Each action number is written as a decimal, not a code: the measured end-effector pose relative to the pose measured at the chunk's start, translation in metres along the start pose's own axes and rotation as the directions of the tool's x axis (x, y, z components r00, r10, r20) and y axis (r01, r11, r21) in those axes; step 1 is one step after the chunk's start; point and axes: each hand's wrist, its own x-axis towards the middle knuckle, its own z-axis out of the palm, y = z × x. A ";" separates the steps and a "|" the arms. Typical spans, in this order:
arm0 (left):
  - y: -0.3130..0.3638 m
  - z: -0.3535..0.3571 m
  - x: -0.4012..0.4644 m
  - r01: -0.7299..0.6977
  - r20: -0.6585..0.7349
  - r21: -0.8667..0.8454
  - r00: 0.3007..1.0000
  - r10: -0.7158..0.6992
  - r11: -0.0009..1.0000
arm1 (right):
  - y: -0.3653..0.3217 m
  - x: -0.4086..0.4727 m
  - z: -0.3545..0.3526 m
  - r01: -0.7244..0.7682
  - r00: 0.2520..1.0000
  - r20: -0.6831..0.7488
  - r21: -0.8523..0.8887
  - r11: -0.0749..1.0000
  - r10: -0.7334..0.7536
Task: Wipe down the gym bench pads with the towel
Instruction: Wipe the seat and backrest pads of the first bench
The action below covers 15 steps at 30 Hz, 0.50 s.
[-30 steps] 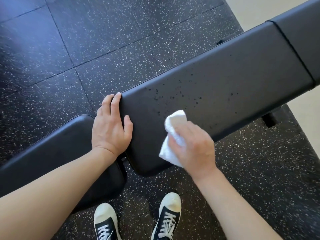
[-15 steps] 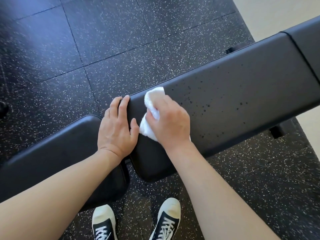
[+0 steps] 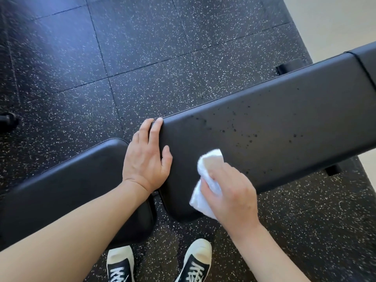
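Nearest the camera, 2 black-and-white sneakers [image 3: 158,263] stand on the speckled floor [image 3: 142,47] just below the long bench pad [image 3: 274,127], their heels cut off by the bottom edge. Both bare forearms rise from that edge toward the pad. The right hand [image 3: 232,196] is closed around a crumpled white towel [image 3: 205,180], pressing it against the pad's near edge close to its rounded end; the fingers are wrapped over the cloth, so most of the towel is hidden and only its bunched upper tip and a lower fold show. The left hand [image 3: 146,157] lies flat and open — fingers extended, gripping nothing — across the end of the pad, its heel over the gap between that pad and the shorter seat pad [image 3: 71,188] beside it. The seat pad's near side is covered by the left forearm. Dark droplets or specks dot the long pad's surface beyond the towel; what they are cannot be told. Past the pad's far end a seam starts another section, cut off at the right edge. A black frame foot [image 3: 289,67] shows behind the pad — another peeks out beneath it.
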 end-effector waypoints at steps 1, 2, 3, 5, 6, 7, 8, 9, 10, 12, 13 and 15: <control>0.000 -0.001 0.000 0.004 0.001 0.000 1.000 -0.004 1.000 | 0.002 -0.004 -0.002 0.008 1.000 0.003 0.001 1.000 -0.008; -0.001 -0.001 0.000 0.005 0.003 0.002 1.000 -0.005 1.000 | 0.003 -0.004 -0.001 0.019 1.000 -0.003 -0.001 1.000 -0.019; -0.001 -0.001 0.000 0.004 0.008 0.004 1.000 -0.004 1.000 | 0.003 0.001 0.002 0.027 1.000 -0.012 -0.006 1.000 -0.027; -0.001 -0.001 0.001 0.004 0.019 0.003 1.000 -0.004 1.000 | 0.004 0.020 0.013 0.015 0.999 -0.031 -0.016 1.000 -0.016; -0.001 -0.001 0.000 0.005 0.021 0.004 1.000 -0.005 1.000 | 0.004 0.035 0.020 -0.002 0.999 -0.041 -0.017 1.000 0.001; -0.001 -0.001 0.000 0.008 0.024 0.002 1.000 -0.008 1.000 | 0.002 0.051 0.028 -0.022 0.998 -0.052 -0.015 1.000 0.021; -0.001 -0.001 0.001 0.011 0.027 -0.002 1.000 -0.011 1.000 | 0.000 0.070 0.036 -0.041 0.997 -0.060 -0.010 0.999 0.040; 0.000 -0.002 0.001 0.012 0.029 -0.004 1.000 -0.012 1.000 | -0.003 0.089 0.044 -0.056 0.997 -0.061 -0.001 0.998 0.056; -0.001 -0.002 0.001 0.009 0.030 -0.004 1.000 -0.009 1.000 | -0.007 0.108 0.051 -0.065 0.996 -0.056 0.008 0.998 0.065; -0.001 -0.002 0.001 0.010 0.031 0.000 0.999 -0.010 1.000 | -0.013 0.142 0.066 -0.067 0.997 -0.038 0.026 0.997 0.068; -0.001 -0.002 0.001 0.011 0.030 0.000 0.999 -0.011 1.000 | -0.016 0.156 0.072 -0.066 0.997 -0.033 0.031 0.997 0.067; 0.000 -0.002 0.001 0.011 0.030 -0.002 0.999 -0.011 1.000 | -0.018 0.176 0.082 -0.067 0.997 -0.031 0.039 0.997 0.068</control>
